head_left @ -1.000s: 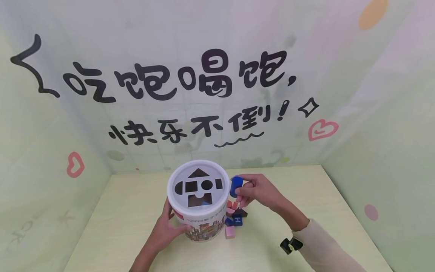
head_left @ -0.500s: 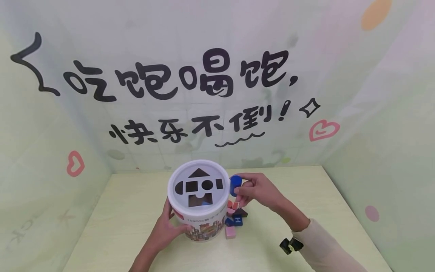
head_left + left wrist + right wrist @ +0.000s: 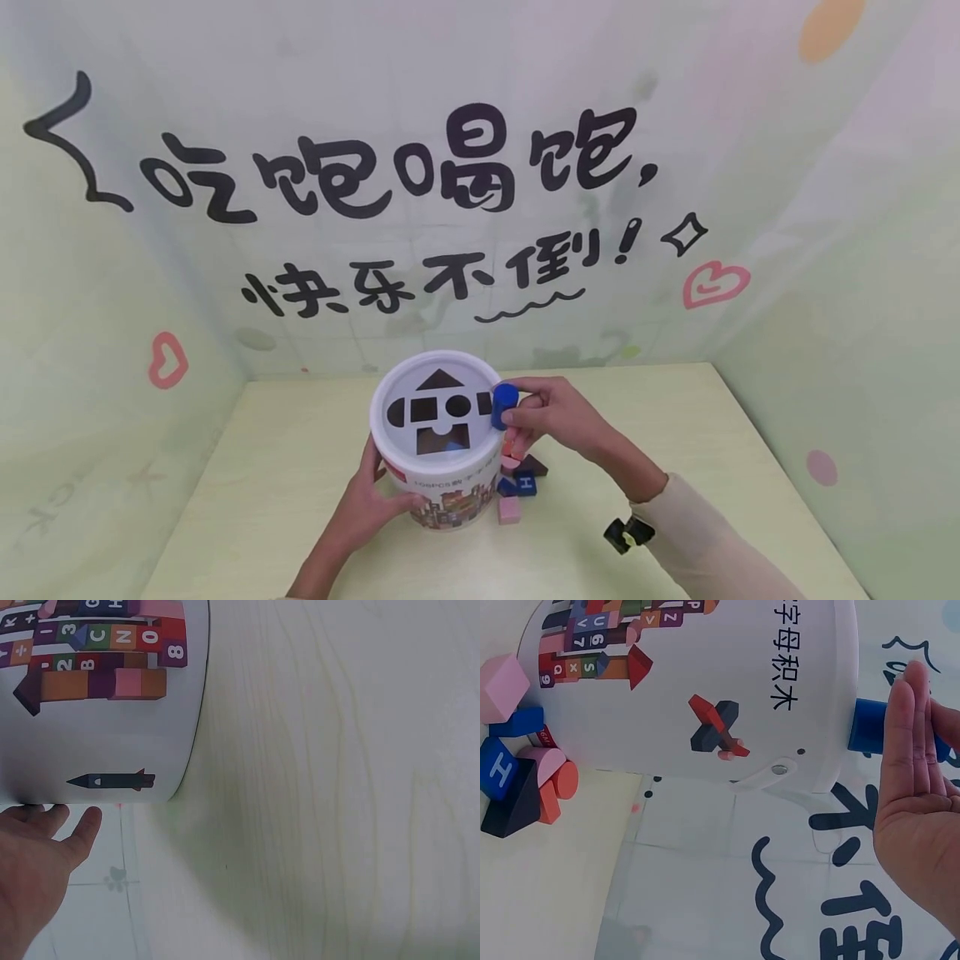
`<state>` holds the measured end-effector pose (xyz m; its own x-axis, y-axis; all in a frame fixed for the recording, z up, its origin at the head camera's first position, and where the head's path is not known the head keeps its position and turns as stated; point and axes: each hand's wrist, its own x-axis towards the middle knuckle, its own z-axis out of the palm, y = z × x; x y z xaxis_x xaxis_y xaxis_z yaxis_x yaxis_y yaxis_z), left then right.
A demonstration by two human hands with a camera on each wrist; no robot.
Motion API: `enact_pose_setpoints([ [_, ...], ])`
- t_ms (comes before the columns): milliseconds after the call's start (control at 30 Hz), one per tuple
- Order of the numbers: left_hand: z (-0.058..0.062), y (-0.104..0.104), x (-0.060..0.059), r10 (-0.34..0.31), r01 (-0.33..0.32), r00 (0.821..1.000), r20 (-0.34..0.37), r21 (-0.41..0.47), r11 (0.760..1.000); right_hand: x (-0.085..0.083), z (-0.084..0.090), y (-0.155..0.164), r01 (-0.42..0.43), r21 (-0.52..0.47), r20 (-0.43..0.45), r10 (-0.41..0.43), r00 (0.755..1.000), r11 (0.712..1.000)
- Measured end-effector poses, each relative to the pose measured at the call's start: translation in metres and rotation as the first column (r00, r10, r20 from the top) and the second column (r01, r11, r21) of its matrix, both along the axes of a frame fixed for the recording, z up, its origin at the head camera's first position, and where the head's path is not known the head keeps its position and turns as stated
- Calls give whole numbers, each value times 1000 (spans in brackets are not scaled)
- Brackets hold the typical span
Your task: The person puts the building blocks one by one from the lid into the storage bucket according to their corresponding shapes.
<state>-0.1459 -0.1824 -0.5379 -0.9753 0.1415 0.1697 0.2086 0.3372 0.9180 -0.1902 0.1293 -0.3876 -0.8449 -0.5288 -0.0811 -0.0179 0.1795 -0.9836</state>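
From my left wrist camera I see the white cylindrical tub (image 3: 105, 712) filling the upper left of the frame, its printed side showing rows of coloured letter and number blocks, an orange, purple and pink block row, and a small dark rocket-like figure lower down. My left hand (image 3: 34, 877) sits at the bottom left, its fingertips (image 3: 88, 819) against the tub's lower edge; the fingers look fairly straight there. The pale wooden worktop (image 3: 337, 787), with faint grain lines, spreads across the right of the view. A soft shadow lies on the worktop just beside the tub. Below the tub, a whitish tiled surface (image 3: 105, 915) shows a small grey paw mark.
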Motion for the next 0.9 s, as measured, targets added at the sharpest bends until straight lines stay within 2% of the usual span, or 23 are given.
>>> enact_pose_setpoints([
  [567,-1,1,0,1,-1,1000,5,14,1000,-9,-3,-14,-11,-33,-16,10,1000,999],
  [733,-3,0,-1,1,-1,1000,-7,3,1000,-11,-3,-20,-10,-21,-14,9,1000,1000],
  [900,0,2,1,6,-6,1000,3,14,1000,-12,-5,-26,-15,-12,0,15,1000,1000],
])
